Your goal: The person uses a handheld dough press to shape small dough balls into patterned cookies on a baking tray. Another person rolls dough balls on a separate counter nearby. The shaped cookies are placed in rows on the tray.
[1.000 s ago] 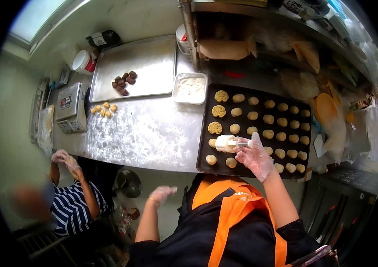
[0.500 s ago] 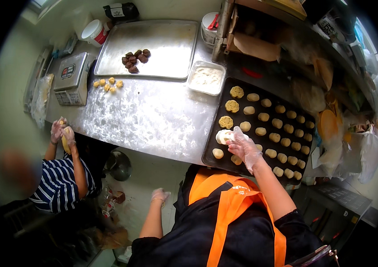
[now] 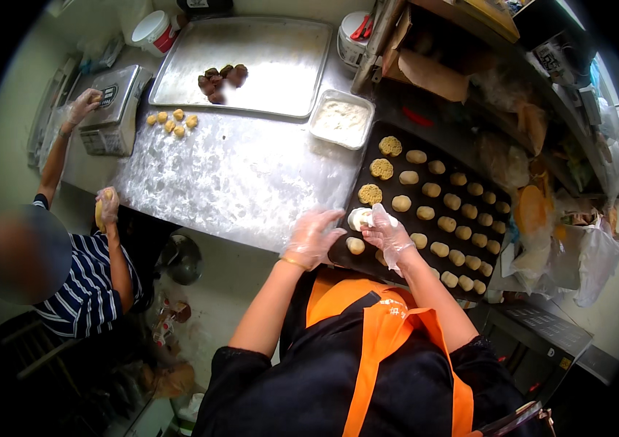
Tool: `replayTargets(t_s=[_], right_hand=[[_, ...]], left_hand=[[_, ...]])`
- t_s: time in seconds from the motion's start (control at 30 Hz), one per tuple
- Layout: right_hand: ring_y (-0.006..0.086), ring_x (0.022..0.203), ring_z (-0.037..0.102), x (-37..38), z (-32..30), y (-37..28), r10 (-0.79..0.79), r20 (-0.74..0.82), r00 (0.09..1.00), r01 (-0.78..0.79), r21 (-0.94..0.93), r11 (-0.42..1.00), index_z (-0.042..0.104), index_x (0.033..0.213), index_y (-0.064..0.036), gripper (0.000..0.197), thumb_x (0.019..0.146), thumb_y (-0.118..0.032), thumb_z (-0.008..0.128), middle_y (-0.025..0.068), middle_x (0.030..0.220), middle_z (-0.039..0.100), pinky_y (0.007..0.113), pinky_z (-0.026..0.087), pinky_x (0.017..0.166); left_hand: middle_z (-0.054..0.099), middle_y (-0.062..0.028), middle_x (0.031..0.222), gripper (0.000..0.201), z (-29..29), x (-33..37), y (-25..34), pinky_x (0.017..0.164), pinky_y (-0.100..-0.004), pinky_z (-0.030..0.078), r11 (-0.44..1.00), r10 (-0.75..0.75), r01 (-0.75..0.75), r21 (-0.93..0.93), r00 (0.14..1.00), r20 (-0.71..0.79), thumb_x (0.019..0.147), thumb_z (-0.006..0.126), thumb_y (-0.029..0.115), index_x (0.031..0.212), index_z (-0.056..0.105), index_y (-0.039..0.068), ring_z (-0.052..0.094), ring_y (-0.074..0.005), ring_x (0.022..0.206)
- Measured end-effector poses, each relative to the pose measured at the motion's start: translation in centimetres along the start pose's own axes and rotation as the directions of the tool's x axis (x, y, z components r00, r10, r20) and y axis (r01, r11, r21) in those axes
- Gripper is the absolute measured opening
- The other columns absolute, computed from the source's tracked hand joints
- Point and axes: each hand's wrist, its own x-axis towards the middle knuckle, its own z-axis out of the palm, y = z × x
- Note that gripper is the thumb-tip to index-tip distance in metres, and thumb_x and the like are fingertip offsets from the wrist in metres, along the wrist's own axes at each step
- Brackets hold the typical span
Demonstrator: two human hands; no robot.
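Observation:
Over the near left part of a black baking tray (image 3: 440,148), my right hand (image 3: 389,240) in a clear glove closes on a white pastry mould (image 3: 359,218), partly hidden by the fingers. My gloved left hand (image 3: 309,237) is at the table's front edge, left of the mould, fingers apart and nothing in it. Three flower-patterned flat pastries (image 3: 381,169) lie in a column on the tray's left side. Rows of smooth pale dough balls (image 3: 424,213) cover the rest. One dough ball (image 3: 355,245) sits just below the mould.
A white tub of flour (image 3: 341,119) adjoins the tray. Floured steel table (image 3: 222,171) stretches left, with small yellow dough balls (image 3: 178,115) and a metal tray (image 3: 273,65) bearing dark brown balls (image 3: 214,86). A co-worker at left reaches over a scale (image 3: 109,116), dough in the other hand.
My left hand has come up from beside my body to the table edge near the mould. My right hand stays on the mould. The co-worker's one hand has moved to the scale.

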Motion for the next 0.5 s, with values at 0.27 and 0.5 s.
replayTargets(t_s=[0.27, 0.5], right_hand=[[0.0128, 0.094, 0.066, 0.2, -1.9, -0.9, 0.02, 0.033, 0.999, -0.011, -0.234, 0.972, 0.063, 0.138, -0.0057, 0.055, 0.102, -0.047, 0.072, 0.0043, 0.112, 0.071, 0.029, 0.056, 0.089], [0.0318, 0.099, 0.071, -2.3, 1.8, -7.3, -0.46, 0.23, 0.858, 0.335, -0.928, 0.161, 0.072, 0.121, -0.0058, 0.045, 0.104, -0.046, 0.061, 0.0199, 0.111, 0.075, 0.04, 0.057, 0.088]], left_hand=[[0.067, -0.0133, 0.122, 0.044, 4.1, 4.6, 1.7, 0.1, -0.0446, 0.052, 0.985, 0.106, -0.127, 0.114, 0.979, 0.172, 0.083, 0.088, 0.028, 0.122, 0.076, 0.013, 0.062, -0.0366, 0.115], [0.065, -0.0149, 0.126, 0.041, 4.2, 4.4, 1.4, 0.101, -0.0447, 0.052, 0.987, 0.085, -0.108, 0.117, 0.979, 0.186, 0.084, 0.087, 0.027, 0.12, 0.075, 0.012, 0.062, -0.0391, 0.116]])
